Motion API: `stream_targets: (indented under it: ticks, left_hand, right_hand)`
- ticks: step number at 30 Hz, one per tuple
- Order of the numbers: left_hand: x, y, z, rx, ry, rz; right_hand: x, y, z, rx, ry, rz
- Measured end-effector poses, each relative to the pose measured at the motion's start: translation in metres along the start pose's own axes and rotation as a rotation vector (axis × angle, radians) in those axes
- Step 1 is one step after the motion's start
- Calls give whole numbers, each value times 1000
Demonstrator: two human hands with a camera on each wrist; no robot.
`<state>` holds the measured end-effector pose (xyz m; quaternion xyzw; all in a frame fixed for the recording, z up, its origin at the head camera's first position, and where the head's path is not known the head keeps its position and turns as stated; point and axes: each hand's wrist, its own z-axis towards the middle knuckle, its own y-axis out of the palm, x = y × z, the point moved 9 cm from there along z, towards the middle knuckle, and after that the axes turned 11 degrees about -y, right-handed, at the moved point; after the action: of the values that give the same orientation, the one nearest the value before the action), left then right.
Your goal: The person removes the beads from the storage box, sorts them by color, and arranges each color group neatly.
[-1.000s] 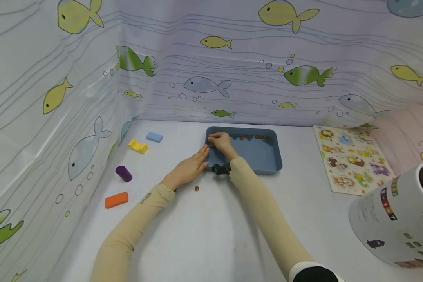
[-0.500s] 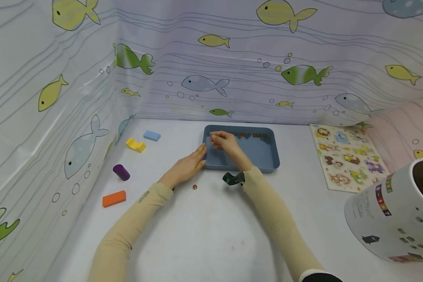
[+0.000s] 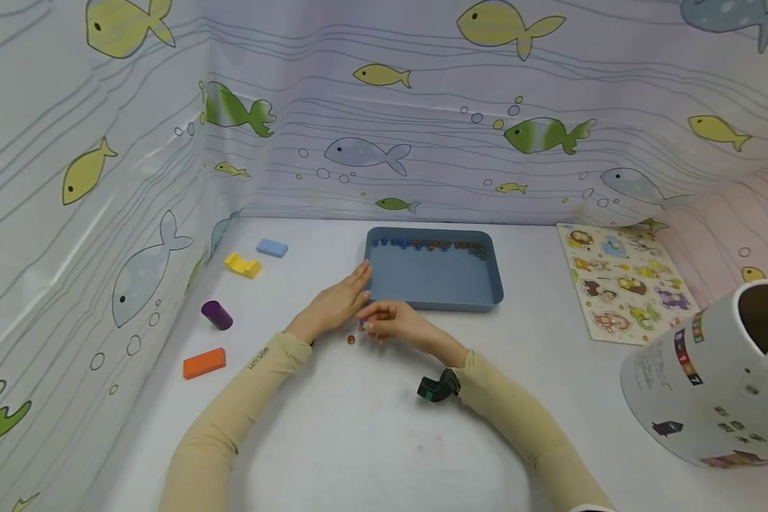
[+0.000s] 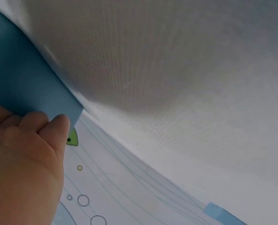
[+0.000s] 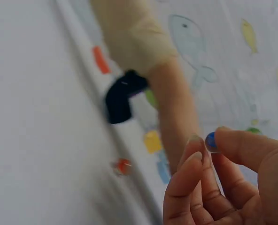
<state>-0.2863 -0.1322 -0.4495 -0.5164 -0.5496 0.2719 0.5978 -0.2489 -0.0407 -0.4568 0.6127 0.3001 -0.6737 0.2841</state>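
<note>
My right hand (image 3: 397, 323) is over the table just in front of the tray, pinching a blue marble (image 5: 212, 142) between thumb and fingertips. Below it, an orange-red marble (image 3: 350, 340) lies on the white table. My left hand (image 3: 336, 302) touches the left side of the blue-grey tray (image 3: 435, 307), its fingers fairly straight in the head view. The left wrist view shows that hand (image 4: 26, 159) against the tray's wall (image 4: 40, 84). Along the tray's far side runs a row of blue and orange marbles (image 3: 416, 244).
To the left lie a light blue block (image 3: 272, 248), a yellow curved block (image 3: 242, 265), a purple cylinder (image 3: 217, 315) and an orange block (image 3: 204, 363). An animal picture board (image 3: 624, 284) and a large white bucket (image 3: 685, 391) stand right. Fish-print sheets wall the back and sides.
My right hand has come out of the tray's far left corner, toward me, with the blue marble pinched. The left hand has stayed at the tray's side.
</note>
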Motion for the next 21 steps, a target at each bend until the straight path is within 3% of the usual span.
stream_targets:
  ticks: [4,12,21]
  left_hand:
    - [0,0,1,16,4,-2]
    - [-3,5,2,19,0,9]
    - [-2,1,2,16,6,1]
  right_hand:
    - [6,26,-7,-88,-42,-136]
    - [13,51,-14,-124,-134,-470]
    - [2,69,-17,-210,-215,-663]
